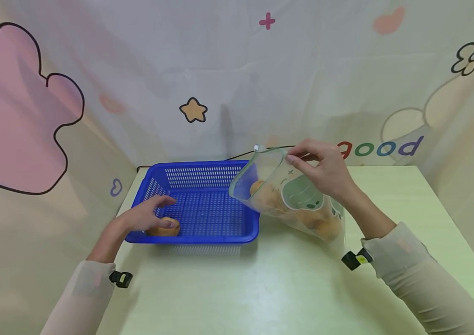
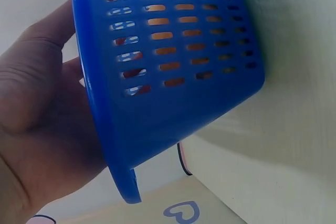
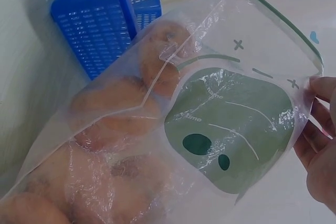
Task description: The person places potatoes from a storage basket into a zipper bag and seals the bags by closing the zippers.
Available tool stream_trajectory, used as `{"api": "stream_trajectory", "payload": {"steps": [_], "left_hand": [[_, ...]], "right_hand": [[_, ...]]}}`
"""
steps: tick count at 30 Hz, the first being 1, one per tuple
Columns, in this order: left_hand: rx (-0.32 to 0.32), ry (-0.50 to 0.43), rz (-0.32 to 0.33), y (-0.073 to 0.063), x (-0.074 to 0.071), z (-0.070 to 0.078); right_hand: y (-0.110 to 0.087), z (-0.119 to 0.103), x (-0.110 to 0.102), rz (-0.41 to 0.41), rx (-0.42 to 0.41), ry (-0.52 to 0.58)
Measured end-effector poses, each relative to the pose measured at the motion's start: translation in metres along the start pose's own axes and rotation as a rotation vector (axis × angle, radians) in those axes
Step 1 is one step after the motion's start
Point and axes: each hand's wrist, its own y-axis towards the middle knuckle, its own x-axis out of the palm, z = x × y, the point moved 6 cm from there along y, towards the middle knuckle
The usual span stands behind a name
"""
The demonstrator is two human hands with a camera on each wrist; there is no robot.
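My right hand (image 1: 322, 167) pinches the top edge of a clear zip bag (image 1: 272, 163) with a green print. The bag's mouth gapes toward the blue plastic basket (image 1: 203, 240) and overlaps its right end in the head view. Inside the bag lie several round orange-brown pieces (image 3: 113, 106), like potatoes or buns. My left hand (image 1: 146, 216) reaches over the basket's left end, fingers spread and thumb over one round orange-brown piece (image 1: 171, 231) on the basket floor. From the left wrist, the basket wall (image 2: 157, 108) hides most of the fingers.
A pale green table (image 1: 262, 288) carries the basket and bag. Behind it hangs a printed cloth (image 1: 228, 70), and a thin dark cable (image 1: 241, 154) runs along the back edge. Each sleeve bears a small black wrist device (image 1: 121, 279).
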Motion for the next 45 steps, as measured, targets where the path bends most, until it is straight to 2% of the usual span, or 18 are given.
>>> {"api": "stream_trajectory", "payload": {"steps": [5, 8, 12, 15, 17, 20, 27, 32, 37, 41, 45], "left_hand": [[-0.044, 0.056, -0.108, 0.003, 0.010, -0.008], [-0.072, 0.101, -0.143, 0.003, 0.015, -0.010], [-0.072, 0.136, -0.113, 0.005, 0.016, -0.007], [-0.029, 0.114, -0.042, 0.012, 0.011, 0.003], [0.017, 0.085, 0.019, 0.018, 0.008, 0.018], [0.108, 0.063, 0.103, 0.029, 0.002, 0.056], [0.282, 0.207, 0.295, 0.041, -0.002, 0.160], [0.389, 0.169, 0.344, 0.051, 0.001, 0.211], [0.453, 0.134, 0.339, 0.070, 0.010, 0.239], [0.441, 0.088, 0.340, 0.083, 0.021, 0.249], [0.437, 0.019, 0.343, 0.089, 0.030, 0.253]], "right_hand": [[-0.001, -0.001, 0.000, 0.003, 0.007, -0.006], [-0.001, 0.001, 0.000, -0.001, 0.013, -0.016], [-0.001, 0.003, 0.000, -0.008, 0.014, -0.031], [-0.001, 0.004, -0.001, -0.007, 0.012, -0.037], [-0.002, 0.004, -0.002, -0.002, 0.010, -0.039], [-0.002, 0.004, -0.003, 0.006, 0.006, -0.040], [-0.003, 0.007, -0.004, 0.017, 0.004, -0.035], [-0.002, 0.005, -0.004, 0.015, 0.005, -0.036], [-0.002, 0.005, -0.006, 0.013, 0.010, -0.034], [-0.002, 0.004, -0.006, 0.013, 0.003, -0.026], [-0.002, 0.003, -0.008, 0.027, -0.008, -0.024]]}}
